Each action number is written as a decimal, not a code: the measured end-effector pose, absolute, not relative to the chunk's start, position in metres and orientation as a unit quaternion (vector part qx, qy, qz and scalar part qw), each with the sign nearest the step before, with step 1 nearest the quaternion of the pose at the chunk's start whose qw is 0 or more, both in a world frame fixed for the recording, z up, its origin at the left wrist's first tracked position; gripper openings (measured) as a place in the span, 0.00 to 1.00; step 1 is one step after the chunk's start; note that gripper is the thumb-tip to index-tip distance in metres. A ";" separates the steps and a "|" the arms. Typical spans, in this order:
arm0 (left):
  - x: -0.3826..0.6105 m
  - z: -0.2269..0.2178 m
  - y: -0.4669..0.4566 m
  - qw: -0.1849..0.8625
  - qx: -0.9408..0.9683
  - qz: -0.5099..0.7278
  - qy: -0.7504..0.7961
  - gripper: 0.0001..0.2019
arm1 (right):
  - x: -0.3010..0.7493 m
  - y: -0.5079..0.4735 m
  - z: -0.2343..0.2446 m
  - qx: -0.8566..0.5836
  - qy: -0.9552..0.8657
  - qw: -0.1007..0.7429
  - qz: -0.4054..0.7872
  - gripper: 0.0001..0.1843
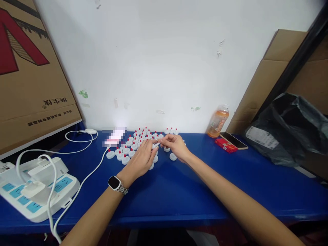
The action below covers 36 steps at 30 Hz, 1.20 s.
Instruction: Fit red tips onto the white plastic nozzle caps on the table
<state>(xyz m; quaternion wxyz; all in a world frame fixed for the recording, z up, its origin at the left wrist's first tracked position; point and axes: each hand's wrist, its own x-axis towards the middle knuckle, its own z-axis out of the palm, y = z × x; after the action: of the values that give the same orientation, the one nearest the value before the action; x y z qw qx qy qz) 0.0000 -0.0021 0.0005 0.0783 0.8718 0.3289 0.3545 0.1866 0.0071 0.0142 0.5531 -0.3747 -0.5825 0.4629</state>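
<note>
My left hand point(142, 157), with a watch on its wrist, is closed on a white nozzle cap point(155, 145), seen partly between the fingers. My right hand point(176, 147) meets it from the right, thumb and fingertips pinched at the cap's narrow end. Whatever those fingertips hold is too small and hidden to name. Around and behind my left hand stand many round white caps with red tips point(125, 159). Below my right hand sits a single white cap point(173, 156), and a short row of red-tipped caps point(167, 131) is by the wall.
On the blue table point(174, 198), a white power strip point(38, 194) with cables lies left. A bright-screened phone point(115, 136) is behind the caps. At right are an orange drink bottle point(218, 121), a red packet point(226, 145), a dark phone point(234, 140) and a dark plastic bag point(284, 133).
</note>
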 end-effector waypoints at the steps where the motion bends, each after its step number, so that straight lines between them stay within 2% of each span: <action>1: 0.001 0.001 -0.003 0.081 0.870 0.361 0.326 0.15 | 0.187 0.006 0.015 -0.368 -0.577 0.556 0.472 0.19; 7: 0.004 0.001 -0.007 0.175 0.841 0.404 0.316 0.17 | 0.184 0.002 0.019 -0.332 -0.573 0.542 0.517 0.20; 11: 0.007 0.001 -0.008 0.282 0.798 0.413 0.335 0.20 | 0.173 -0.005 0.021 -0.339 -0.590 0.572 0.458 0.23; 14: 0.008 -0.001 -0.004 0.315 0.771 0.440 0.335 0.23 | 0.165 -0.008 0.020 -0.340 -0.606 0.586 0.417 0.24; 17: 0.003 -0.003 0.003 0.294 0.769 0.426 0.375 0.25 | 0.167 0.001 0.016 -0.353 -0.631 0.567 0.396 0.22; 20: -0.006 -0.002 0.011 0.207 0.780 0.413 0.422 0.26 | 0.180 0.023 0.014 -0.403 -0.675 0.508 0.352 0.18; 24: -0.014 -0.001 0.019 0.105 0.792 0.419 0.433 0.18 | 0.189 0.058 0.018 -0.499 -0.751 0.380 0.205 0.08; 29: -0.015 -0.001 0.020 0.098 0.819 0.378 0.420 0.12 | 0.170 0.084 0.023 -0.491 -0.830 0.224 0.140 0.03; 31: -0.014 -0.002 0.019 0.101 0.826 0.371 0.412 0.12 | 0.168 0.087 0.025 -0.486 -0.835 0.215 0.142 0.03; 33: -0.014 -0.001 0.018 0.102 0.829 0.370 0.406 0.11 | 0.177 0.084 0.028 -0.494 -0.826 0.237 0.135 0.06; 36: -0.013 0.000 0.016 0.102 0.834 0.366 0.400 0.11 | 0.204 0.071 0.029 -0.531 -0.806 0.249 0.084 0.09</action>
<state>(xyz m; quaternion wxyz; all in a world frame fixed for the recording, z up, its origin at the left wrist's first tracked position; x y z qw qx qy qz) -0.0127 0.0158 0.0005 0.1021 0.8340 0.4002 0.3658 0.2044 0.0709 0.0286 0.2489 -0.5306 -0.8059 0.0837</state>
